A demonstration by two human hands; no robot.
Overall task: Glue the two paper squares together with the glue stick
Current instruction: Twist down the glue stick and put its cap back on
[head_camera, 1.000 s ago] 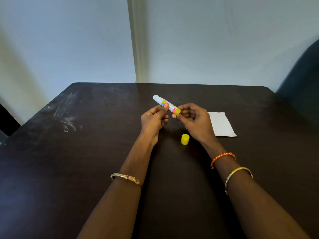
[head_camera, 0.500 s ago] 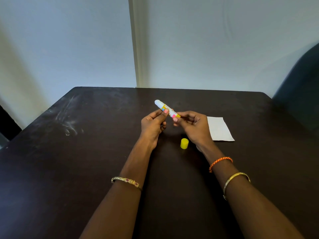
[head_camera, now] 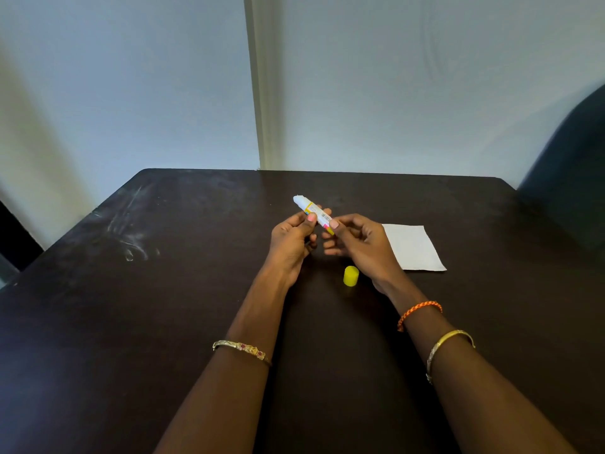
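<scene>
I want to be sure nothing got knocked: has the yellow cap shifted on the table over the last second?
No. The yellow cap stands in the same spot beside the white paper; only the camera tilted.

You are looking at a dimly lit scene with soft, even light and no harsh glare. The pale blue-grey wall (head_camera: 393,86) is brightest near the middle and falls off to shadow at the far right, while a warmer, yellowish cast washes its left side. The dark brown wooden table (head_camera: 98,322) soaks up most light; its far-left part carries a dull sheen that shows whitish smears (head_camera: 131,234). Your forearms sink into murky shadow at the near edge. The small yellow plastic cap (head_camera: 351,276) and white paper square (head_camera: 413,248) stand out sharply. Wide-angle distortion bows the table's edges, and corners look slightly soft.
</scene>
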